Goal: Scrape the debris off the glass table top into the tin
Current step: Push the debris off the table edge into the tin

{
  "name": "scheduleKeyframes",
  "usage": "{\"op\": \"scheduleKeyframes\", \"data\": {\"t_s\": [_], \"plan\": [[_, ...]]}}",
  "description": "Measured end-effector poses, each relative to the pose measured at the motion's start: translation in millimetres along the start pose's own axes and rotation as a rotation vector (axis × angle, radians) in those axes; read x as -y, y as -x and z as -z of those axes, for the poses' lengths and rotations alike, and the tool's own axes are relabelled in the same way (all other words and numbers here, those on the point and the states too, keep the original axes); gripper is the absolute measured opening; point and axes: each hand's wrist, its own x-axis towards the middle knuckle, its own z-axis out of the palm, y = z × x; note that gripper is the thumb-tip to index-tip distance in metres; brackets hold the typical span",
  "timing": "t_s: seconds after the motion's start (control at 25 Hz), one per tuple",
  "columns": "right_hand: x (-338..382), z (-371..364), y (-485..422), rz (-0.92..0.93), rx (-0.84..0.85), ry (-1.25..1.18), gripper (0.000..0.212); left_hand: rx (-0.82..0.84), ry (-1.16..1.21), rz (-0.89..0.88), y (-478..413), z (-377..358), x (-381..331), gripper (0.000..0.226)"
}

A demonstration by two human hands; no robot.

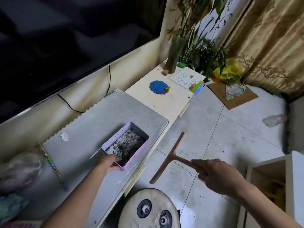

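One lilac tin (113, 137), debris (126, 145) inside, sits on the glass table top (82, 129), its near corner gripped by the left hand (107, 162). The right hand (218, 175) clasps one T-shaped scraper (171, 155) over the floor (230, 129).

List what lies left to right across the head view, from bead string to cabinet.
Bead string → tin → scraper → right hand → cabinet.

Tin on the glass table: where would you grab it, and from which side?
By its near short wall, coming from the person's side, as the left hand does. The tin stands upright, open-topped and holds debris, so a pinch over that thin rim should keep it level.
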Motion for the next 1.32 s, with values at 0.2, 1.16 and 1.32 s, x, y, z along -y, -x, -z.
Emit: {"op": "scheduleKeyframes", "data": {"t_s": [0.2,1.16,1.32], "plan": [[-21,-7,16,-0.070,0.029,-0.080,0.030,0.081,0.037,-0.004,32,-2,-13,0.034],[-385,-101,320,-0.527,-0.063,-0.573,0.048,0.414,0.044,0.321,300,-313,123,0.023],[-467,-150,351,-0.561,-0.019,-0.598,0.043,0.356,0.053,0.397,312,-411,183,0.023]]}}
